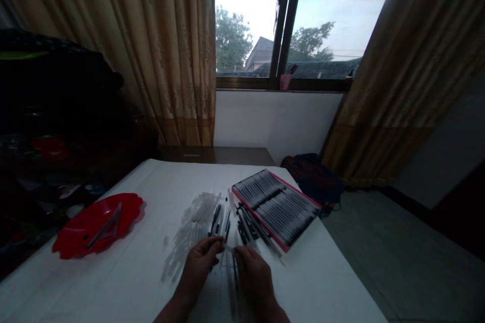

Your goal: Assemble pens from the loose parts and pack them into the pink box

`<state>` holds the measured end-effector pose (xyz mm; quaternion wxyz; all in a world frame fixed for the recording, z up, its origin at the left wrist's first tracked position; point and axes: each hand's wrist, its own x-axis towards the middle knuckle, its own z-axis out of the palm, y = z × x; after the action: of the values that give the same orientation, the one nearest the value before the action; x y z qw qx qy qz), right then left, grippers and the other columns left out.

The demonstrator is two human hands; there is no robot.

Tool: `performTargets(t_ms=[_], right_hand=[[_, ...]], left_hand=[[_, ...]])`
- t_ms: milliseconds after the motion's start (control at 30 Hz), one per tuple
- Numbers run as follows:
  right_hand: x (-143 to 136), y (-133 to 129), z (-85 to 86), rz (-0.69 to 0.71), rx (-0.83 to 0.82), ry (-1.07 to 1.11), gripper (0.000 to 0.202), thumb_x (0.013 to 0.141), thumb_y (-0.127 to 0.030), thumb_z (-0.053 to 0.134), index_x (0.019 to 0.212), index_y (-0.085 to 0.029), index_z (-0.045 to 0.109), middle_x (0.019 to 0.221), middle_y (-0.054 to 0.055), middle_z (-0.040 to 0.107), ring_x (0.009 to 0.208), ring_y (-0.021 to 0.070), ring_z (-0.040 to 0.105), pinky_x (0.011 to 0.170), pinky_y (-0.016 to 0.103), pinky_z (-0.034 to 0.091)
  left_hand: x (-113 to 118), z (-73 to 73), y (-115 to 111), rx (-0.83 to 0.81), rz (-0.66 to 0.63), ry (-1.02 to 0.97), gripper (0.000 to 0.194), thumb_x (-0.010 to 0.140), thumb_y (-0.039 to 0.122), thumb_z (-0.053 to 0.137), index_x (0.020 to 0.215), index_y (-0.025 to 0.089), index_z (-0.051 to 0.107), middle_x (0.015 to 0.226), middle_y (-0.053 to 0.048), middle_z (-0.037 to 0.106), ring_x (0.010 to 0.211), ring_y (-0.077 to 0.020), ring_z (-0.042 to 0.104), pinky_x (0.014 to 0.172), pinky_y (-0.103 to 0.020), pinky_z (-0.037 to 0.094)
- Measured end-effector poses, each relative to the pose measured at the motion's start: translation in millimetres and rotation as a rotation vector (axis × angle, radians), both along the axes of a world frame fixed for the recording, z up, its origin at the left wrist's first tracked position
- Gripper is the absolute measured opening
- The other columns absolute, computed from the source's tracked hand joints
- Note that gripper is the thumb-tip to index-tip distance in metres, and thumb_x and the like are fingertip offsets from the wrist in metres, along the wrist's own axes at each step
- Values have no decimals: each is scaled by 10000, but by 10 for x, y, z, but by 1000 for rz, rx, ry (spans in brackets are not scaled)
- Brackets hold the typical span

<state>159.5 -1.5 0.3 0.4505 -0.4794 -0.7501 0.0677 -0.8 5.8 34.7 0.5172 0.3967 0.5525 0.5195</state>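
Both hands meet low in the middle, over the white table (pixel 125 282). A short pale, see-through piece, like a clear plastic tube (pixel 228 248), spans between their fingertips. My left hand (pixel 202 260) pinches its left end. My right hand (pixel 253 267) is closed at its right end, fingers partly hidden. Under and between the hands lie more long clear tubes (pixel 230 287) and thin dark sticks. A spread of clear tubes (pixel 193 222) lies to the left. Black pen-like parts (pixel 246 227) lie beyond my right hand, beside a red-edged tray (pixel 278 245) filled with rows of clear, black-ended pens.
A red scalloped dish (pixel 125 207) holding a clear strip stands at the table's left. Dark clothing or cloth (pixel 314 176) lies past the far right corner. A pink cup (pixel 285 82) sits on the windowsill between curtains (pixel 182 60). Dark clutter fills the left side.
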Motion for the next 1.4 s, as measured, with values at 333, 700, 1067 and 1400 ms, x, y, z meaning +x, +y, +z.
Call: performTargets(t_ms=[333,700,1067,1400], right_hand=[[17,-3,14,13,-8,4,327,959,-330,355,865,-207,644,734,51,672,664,167,662,604,231,504],[-1,-2,-7,-10,-21,-6,359,962,-330,331,824,-210,640,714,46,665,659,163,659,610,224,497],[9,-7,-15,28,-46,78,253,921,-299,420,842,-216,645,733,37,660,648,162,650,600,222,490],[48,40,-118,83,-209,416,146,802,-316,593,862,-196,649,746,34,670,641,158,617,611,227,477]], left_hand=[[2,-1,-1,4,3,-19,437,532,526,766,800,181,744,705,-56,737,642,-178,640,505,-229,419],[-20,26,0,-6,10,-53,493,472,559,782,773,170,747,636,-26,714,509,-114,564,477,-214,402],[-88,9,31,4,9,-100,479,484,535,795,778,161,749,639,-20,689,568,-127,577,533,-232,444],[-177,64,25,-19,30,-154,466,555,541,755,837,171,720,728,-33,701,673,-170,631,588,-265,488]])
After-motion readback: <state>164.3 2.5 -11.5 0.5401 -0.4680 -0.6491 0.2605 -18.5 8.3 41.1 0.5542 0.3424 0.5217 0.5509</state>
